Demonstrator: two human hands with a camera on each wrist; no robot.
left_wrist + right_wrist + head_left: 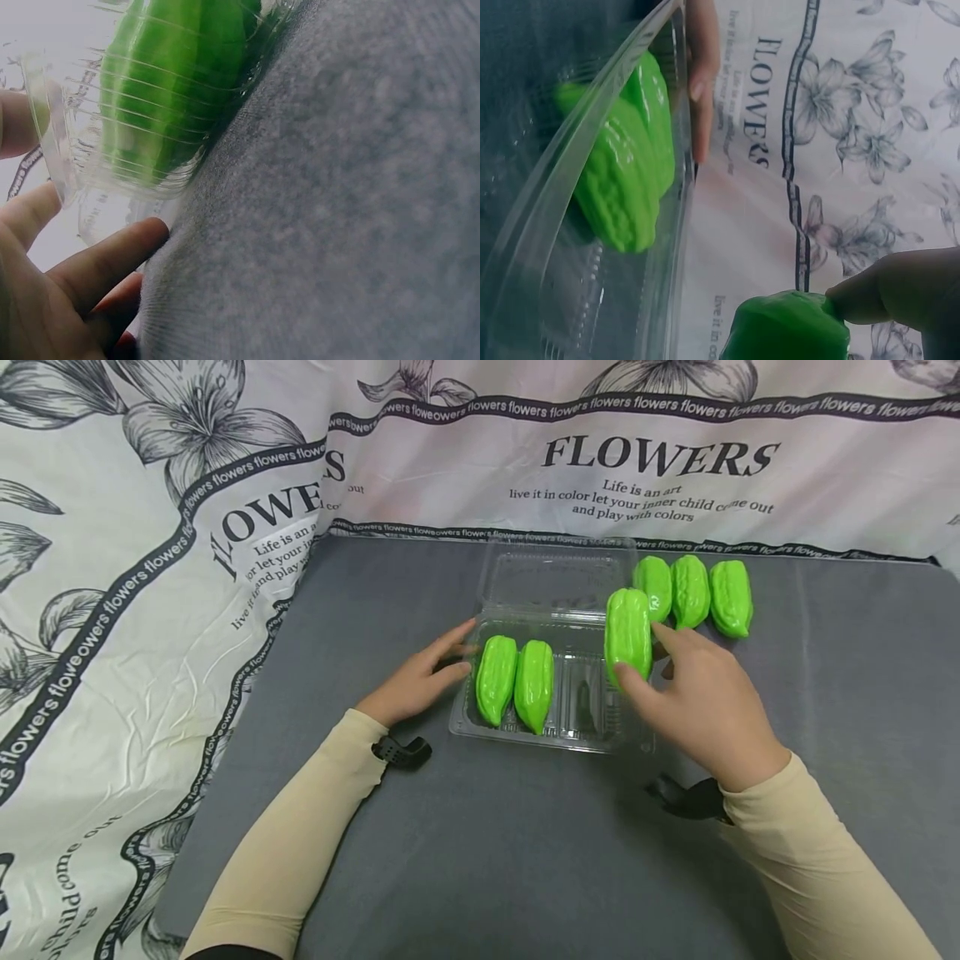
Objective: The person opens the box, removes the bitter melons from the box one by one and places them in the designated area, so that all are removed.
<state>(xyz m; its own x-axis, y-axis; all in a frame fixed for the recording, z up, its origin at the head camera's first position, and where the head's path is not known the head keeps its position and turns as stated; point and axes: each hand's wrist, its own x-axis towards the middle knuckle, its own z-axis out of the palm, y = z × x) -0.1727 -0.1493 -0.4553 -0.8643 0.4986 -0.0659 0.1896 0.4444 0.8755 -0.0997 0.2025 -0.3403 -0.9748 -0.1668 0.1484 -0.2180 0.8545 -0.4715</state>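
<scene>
A clear plastic box (581, 739) with its lid folded back lies on the grey cloth, two green ridged fruits (496, 681) side by side in its left part. My right hand (708, 702) pinches another green fruit (627, 635) between thumb and fingers over the box's right side; the right wrist view shows this fruit (787, 330) beside the box wall. At the box's left edge is my left hand (420, 681), fingers spread and relaxed. In the left wrist view the left hand's fingers (112, 259) lie near the clear wall, with a green fruit (172, 90) behind it.
Three more green fruits (691, 592) stand in a row on the cloth behind my right hand, to the right of the raised lid (555, 578). White flower-printed fabric (450, 468) hangs along the back and covers the left side.
</scene>
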